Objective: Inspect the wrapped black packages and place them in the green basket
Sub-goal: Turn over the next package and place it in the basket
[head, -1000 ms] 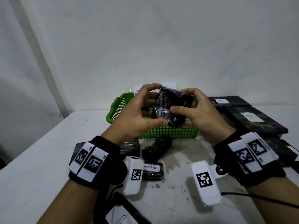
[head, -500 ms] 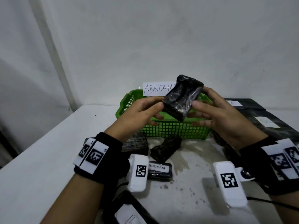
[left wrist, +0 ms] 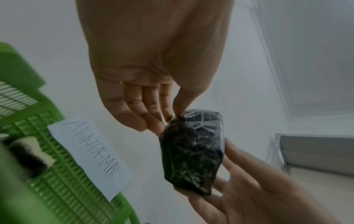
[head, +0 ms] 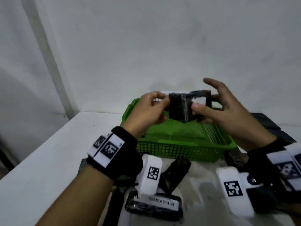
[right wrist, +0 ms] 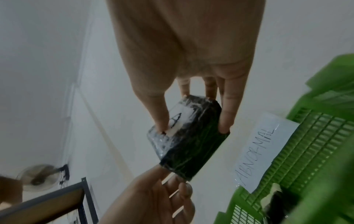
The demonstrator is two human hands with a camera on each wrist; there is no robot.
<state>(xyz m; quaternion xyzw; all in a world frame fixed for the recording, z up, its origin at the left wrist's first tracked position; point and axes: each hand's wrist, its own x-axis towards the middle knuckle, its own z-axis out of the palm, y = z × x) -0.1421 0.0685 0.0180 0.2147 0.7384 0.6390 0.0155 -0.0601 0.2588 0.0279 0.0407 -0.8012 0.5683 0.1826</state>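
Both hands (head: 187,108) pinch one wrapped black package (head: 182,106)

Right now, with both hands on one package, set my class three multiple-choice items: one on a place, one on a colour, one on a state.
1. Where is the held package?
A. Above the green basket
B. On the floor
C. Under the table

2. What colour is the paper sign reading ABNORMAL?
A. Red
B. White
C. Yellow

3. How is the package held?
A. Lying loose in the basket
B. By the left hand alone
C. Between the left hand and the right hand

Answers: 1 A, it hangs over the basket; 2 B, white paper with dark writing; 3 C, fingers of both hands grip it.
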